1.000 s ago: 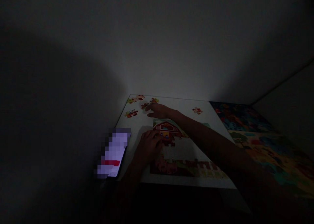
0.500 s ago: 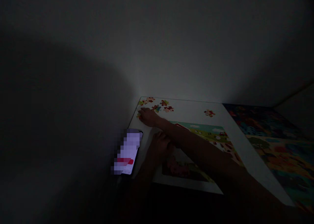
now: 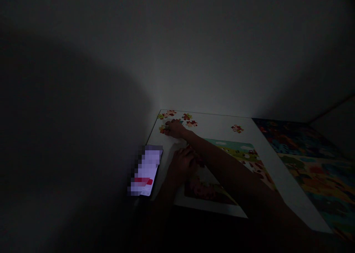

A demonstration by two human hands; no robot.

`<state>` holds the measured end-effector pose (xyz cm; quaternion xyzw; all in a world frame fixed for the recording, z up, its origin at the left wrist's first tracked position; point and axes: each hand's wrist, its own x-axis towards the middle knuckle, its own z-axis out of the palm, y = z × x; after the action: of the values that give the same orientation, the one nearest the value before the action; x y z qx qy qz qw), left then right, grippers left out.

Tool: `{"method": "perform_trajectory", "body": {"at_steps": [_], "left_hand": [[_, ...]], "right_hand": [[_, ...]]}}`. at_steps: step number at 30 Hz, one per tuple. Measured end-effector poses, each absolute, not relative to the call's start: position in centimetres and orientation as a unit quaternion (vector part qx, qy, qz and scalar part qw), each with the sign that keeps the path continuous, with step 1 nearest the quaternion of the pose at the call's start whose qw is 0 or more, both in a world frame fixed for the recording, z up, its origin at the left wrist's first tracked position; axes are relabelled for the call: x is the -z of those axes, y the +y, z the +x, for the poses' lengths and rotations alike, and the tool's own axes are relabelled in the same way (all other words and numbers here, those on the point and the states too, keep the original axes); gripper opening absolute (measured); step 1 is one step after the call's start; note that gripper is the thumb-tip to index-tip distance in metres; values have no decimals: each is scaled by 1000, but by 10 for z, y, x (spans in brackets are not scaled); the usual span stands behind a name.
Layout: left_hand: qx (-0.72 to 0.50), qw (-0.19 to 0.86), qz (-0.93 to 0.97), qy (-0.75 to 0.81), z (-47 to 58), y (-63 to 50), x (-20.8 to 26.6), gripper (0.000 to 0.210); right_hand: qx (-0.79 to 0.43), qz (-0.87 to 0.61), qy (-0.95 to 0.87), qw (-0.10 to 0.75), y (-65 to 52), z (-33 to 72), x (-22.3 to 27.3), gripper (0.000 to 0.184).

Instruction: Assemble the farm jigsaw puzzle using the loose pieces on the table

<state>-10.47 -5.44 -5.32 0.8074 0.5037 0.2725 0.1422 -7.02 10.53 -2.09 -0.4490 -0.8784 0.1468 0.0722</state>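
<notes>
Our right hand point(image 3: 173, 129) curls beside the small yellow-and-red interlocking jigsaw piece point(image 3: 161, 129), ten o'clock of the flat green-and-blue picture puzzle point(image 3: 238, 146). Our left hand point(image 3: 183, 165) bends loosely over its nine-o'clock edge. We cannot tell either's hold; we should pinch lightly.

In front of you, the puzzle pieces point(image 3: 237, 128) and part-built puzzle point(image 3: 244, 150) look like smooth printed card, the white tabletop point(image 3: 215, 125) smooth and matt, the phone screen point(image 3: 148, 168) glassy, the wall point(image 3: 194, 61) matt.
</notes>
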Motion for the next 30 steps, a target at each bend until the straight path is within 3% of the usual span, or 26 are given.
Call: {"method": "perform_trajectory", "body": {"at_steps": [3,11,18,23,30], "left_hand": [[-281,138,807,501,-104,-54,53,28],[-277,150,804,504,-104,-53,53,34],[-305,175,780,517,-104,-51,52,29],[-399,204,720,530,-106,-48,58,35],[-469,252,657,534,-106,-46,64,33]], "right_hand": [[-187,-460,-862,103,105,-64,21,47],[-333,-456,-805,185,109,-45,20,7],[-433,-459,-737,241,101,-19,16,5],[-486,-443,-702,273,84,16,12,8],[-575,-403,-624,341,49,59,13,27]]}}
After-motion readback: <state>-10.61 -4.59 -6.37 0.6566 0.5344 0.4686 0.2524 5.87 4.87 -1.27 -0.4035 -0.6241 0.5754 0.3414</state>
